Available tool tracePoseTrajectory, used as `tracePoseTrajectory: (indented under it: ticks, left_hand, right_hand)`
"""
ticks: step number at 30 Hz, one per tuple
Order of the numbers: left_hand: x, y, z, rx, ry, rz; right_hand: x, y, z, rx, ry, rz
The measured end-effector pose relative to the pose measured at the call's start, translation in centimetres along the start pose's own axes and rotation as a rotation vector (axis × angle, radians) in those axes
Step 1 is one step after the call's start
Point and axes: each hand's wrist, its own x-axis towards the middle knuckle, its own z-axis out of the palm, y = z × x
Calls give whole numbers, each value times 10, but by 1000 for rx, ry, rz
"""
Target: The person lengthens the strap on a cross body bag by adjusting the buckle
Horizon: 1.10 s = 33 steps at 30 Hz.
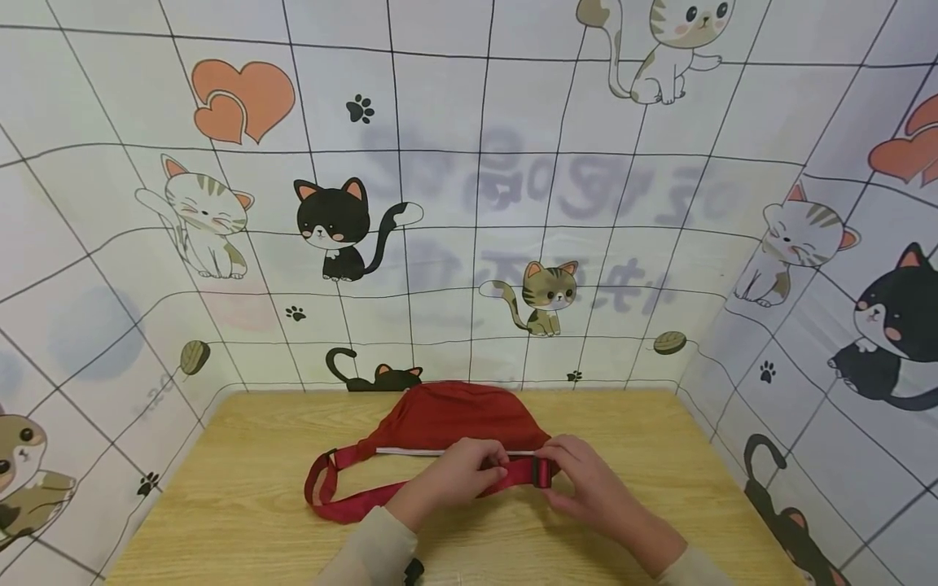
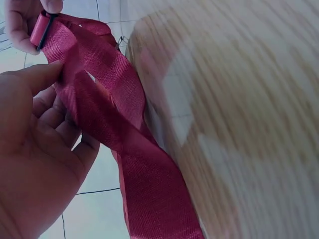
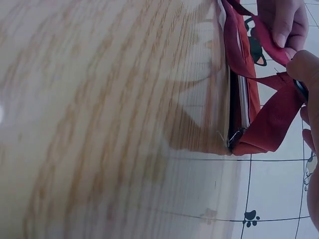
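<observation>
A red waist bag (image 1: 462, 415) lies on the wooden table, its white-edged zip toward me and its red strap (image 1: 366, 502) looping out to the left. My left hand (image 1: 458, 480) pinches the strap between thumb and fingers, as the left wrist view also shows on the webbing (image 2: 94, 104). Just to its right, my right hand (image 1: 586, 488) holds the strap at a dark slide buckle (image 1: 541, 472), thumb below and fingers above. In the right wrist view the strap runs from the bag's end (image 3: 254, 144) up to the right hand (image 3: 311, 99).
A second dark adjuster (image 1: 331, 460) sits on the strap's left part. Near the left sleeve, a small black piece (image 1: 414, 571) shows at the table's front. The wooden table (image 1: 242, 480) ends at a cat-patterned cloth wall (image 1: 454, 244) behind and on both sides.
</observation>
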Motion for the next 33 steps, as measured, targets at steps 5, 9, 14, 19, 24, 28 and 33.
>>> tracePoseTrajectory:
  ticks: [5,9,14,19,24,28,33]
  left_hand:
    - [0,-1,-3,-17,-12,30]
    - [2,3,-2,-35,-7,61]
    - [6,9,-1,-47,-16,84]
    - [9,12,1,-56,-18,91]
    - [9,9,1,-66,-13,88]
    - [4,-2,-1,-53,-17,61]
    - [-3,-12,-5,-47,-8,34]
  right_hand:
    - [0,0,-1,13,-11,6]
    - [0,0,-1,26,-38,45]
    - [1,-1,2,18,-52,66]
    - [4,-2,4,3,-34,34]
    - [4,-4,4,15,-37,51]
    - [3,-3,5,22,-46,60]
    - [4,-3,5,49,-31,42]
